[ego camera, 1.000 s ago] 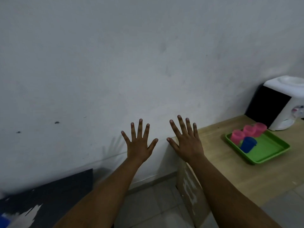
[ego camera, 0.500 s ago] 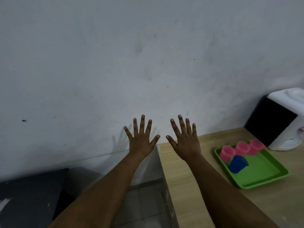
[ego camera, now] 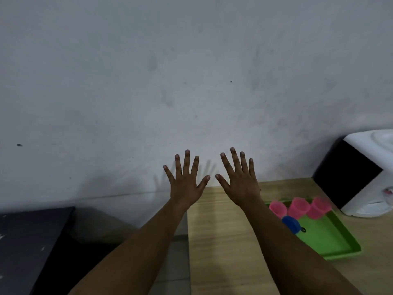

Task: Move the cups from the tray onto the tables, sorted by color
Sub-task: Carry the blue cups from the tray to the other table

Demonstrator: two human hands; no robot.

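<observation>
Left hand: the left hand (ego camera: pixel 187 184) was held up in front of the wall (ego camera: pixel 191 81), back toward the camera, fingers straight and spread wide apart, holding nothing.
Right hand: the right hand (ego camera: pixel 240 184) was raised beside it, just apart from it, fingers also straight and fanned out, gripping nothing; its forearm crossed over the wooden table.
Tray: a green tray (ego camera: pixel 331 241) lay on the wooden table (ego camera: pixel 223 241), to the right of the right forearm, which hid its near left corner.
Pink cups: three pink cups (ego camera: pixel 299 207) stood in a row along the far edge of the tray, close together; they were blurred, so whether they touched could not be told.
Blue cup: one blue cup (ego camera: pixel 291 223) sat in the tray just in front of the pink row, partly hidden behind the right forearm.
Dispenser: a white and black water dispenser (ego camera: pixel 361 177) stood on the same table, just behind and to the right of the tray.
Dark table: a dark table (ego camera: pixel 27 241) stood at the lower left, separated from the wooden table by a strip of floor (ego camera: pixel 176 262).
</observation>
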